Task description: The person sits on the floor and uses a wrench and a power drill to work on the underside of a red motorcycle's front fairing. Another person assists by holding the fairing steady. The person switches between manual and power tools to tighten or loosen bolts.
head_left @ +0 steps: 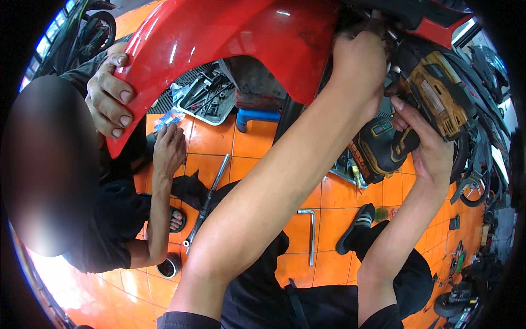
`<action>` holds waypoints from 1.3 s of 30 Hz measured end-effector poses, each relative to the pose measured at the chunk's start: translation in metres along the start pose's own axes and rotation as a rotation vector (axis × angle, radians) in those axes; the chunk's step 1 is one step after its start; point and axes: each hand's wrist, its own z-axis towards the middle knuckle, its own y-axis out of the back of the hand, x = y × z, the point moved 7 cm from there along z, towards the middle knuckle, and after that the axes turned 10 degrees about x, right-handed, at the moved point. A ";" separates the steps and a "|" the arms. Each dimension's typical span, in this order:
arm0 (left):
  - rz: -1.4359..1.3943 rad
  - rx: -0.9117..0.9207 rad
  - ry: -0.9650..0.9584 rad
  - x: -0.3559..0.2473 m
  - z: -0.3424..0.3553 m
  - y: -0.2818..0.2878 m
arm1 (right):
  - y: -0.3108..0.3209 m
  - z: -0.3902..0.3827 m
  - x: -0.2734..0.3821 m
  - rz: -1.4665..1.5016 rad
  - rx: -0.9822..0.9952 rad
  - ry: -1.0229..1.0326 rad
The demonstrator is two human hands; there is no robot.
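Observation:
My right hand [424, 131] grips the handle of a worn yellow-and-black cordless impact wrench [435, 90], its battery hanging low to the left. The tool's nose points up and left, toward the dark underside of a motorcycle. Close beside that nose, my left hand [359, 52] reaches up under the bodywork. Its fingers are blurred and partly hidden, so I cannot make out what they hold. A large red fairing panel [230, 33] spans the top. A co-worker's hand [109, 98] clasps its left edge, and the co-worker's other hand [171, 148] hangs lower down.
On the orange tiles lie a long ratchet wrench [208, 200] and an L-shaped wrench [312, 236]. A white tray [211, 119] of tools sits beyond, beside a blue stool [255, 115]. A small dark cup [170, 266] stands at lower left. Motorcycle parts [457, 301] crowd the right.

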 end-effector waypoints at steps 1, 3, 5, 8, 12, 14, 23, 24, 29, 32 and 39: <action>0.007 0.048 -0.009 -0.004 -0.002 -0.004 | 0.000 -0.002 -0.001 0.015 -0.011 -0.013; -0.011 0.022 0.079 -0.005 -0.007 -0.003 | 0.002 0.000 -0.005 -0.044 0.028 -0.048; -0.015 -0.002 0.110 -0.008 -0.011 -0.007 | 0.002 0.000 -0.007 -0.005 0.043 -0.069; 0.014 -0.054 0.102 -0.004 -0.012 -0.006 | -0.001 -0.002 -0.019 0.210 0.018 -0.118; 0.069 -0.105 0.150 -0.002 -0.013 -0.004 | -0.005 0.000 -0.032 0.503 0.006 -0.152; 0.060 -0.099 0.150 -0.002 -0.012 -0.005 | -0.005 -0.001 -0.029 0.476 -0.004 -0.162; 0.009 -0.022 0.129 -0.001 -0.008 -0.004 | -0.012 -0.003 -0.018 0.385 -0.040 -0.122; 0.005 -0.011 0.129 0.001 -0.008 -0.003 | -0.011 -0.003 -0.018 0.377 -0.046 -0.127; 0.026 -0.002 0.116 -0.002 -0.009 -0.004 | -0.009 -0.001 -0.023 0.394 0.010 -0.121; 0.011 -0.008 0.099 -0.001 -0.006 -0.002 | -0.011 -0.001 -0.019 0.381 0.009 -0.113; 0.001 -0.032 0.051 -0.001 -0.004 0.000 | -0.012 -0.002 -0.017 0.370 -0.007 -0.121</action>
